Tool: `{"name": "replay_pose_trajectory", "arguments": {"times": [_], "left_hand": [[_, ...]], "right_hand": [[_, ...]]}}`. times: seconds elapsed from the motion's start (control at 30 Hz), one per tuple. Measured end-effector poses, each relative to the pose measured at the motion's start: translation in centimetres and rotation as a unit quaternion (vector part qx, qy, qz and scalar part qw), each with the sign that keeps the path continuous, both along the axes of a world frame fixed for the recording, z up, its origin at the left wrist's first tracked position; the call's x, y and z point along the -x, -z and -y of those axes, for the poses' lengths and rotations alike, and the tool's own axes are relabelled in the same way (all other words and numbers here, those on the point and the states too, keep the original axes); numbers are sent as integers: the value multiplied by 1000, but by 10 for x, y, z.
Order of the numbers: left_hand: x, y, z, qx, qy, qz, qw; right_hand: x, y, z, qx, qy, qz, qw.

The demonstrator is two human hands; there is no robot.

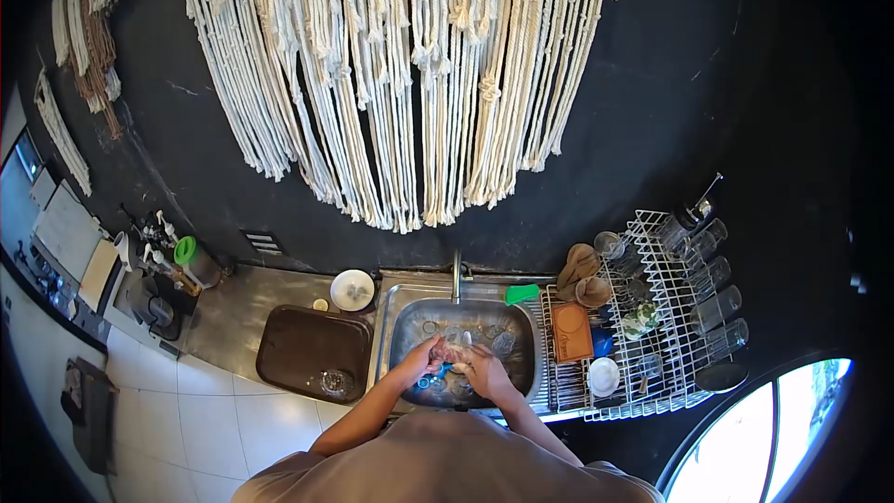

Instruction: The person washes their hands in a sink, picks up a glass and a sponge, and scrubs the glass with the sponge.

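My left hand [420, 363] and my right hand [487, 375] are close together over the metal sink [400, 321]. Both have their fingers curled around a small, pale, wet-looking thing [453, 354] between them. It looks partly see-through, but its kind is hidden by the fingers. Just below my left hand, a small blue thing [426, 381] shows in the basin. A clear glass piece [503, 344] lies in the sink to the upper right of my hands. Above the basin stands the tap [456, 279].
A brown tray [303, 346] and a white bowl [353, 291] sit on the left counter. A green sponge [522, 293] lies at the sink's back right edge. On the right, a white wire rack [684, 335] holds several glasses. Knotted rope hangings [410, 84] cover the wall.
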State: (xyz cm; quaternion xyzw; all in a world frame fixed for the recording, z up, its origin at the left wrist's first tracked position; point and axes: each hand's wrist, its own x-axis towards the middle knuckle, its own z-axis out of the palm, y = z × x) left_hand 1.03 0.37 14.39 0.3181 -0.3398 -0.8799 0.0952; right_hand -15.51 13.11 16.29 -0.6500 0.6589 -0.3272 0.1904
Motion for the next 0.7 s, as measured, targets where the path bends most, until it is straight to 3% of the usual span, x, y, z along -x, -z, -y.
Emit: {"name": "replay_pose_trajectory", "arguments": {"times": [0.07,0.13,0.33,0.4,0.47,0.6,0.67,0.7], "left_hand": [[-1,-6,-2,6,-3,16,1000],[1,-3,-2,9,-6,30,999],[4,13,-7,7,26,3,1000],[8,29,-4,-9,33,0,999],[13,31,-3,-24,35,-3,999],[23,27,6,-12,9,23,1000],[24,25,12,1,8,18,1000],[23,24,16,-7,17,10,1000]], "right_hand": [[0,-7,0,22,-13,9,1000],[-4,-14,-2,-19,39,101,994],[7,-7,-10,-34,72,136,987],[13,-7,-9,-85,86,137,983],[18,-11,-7,-3,78,38,996],[25,3,-4,10,87,18,996],[25,-21,-3,-74,49,162,983],[35,-6,-3,-142,33,247,958]]}}
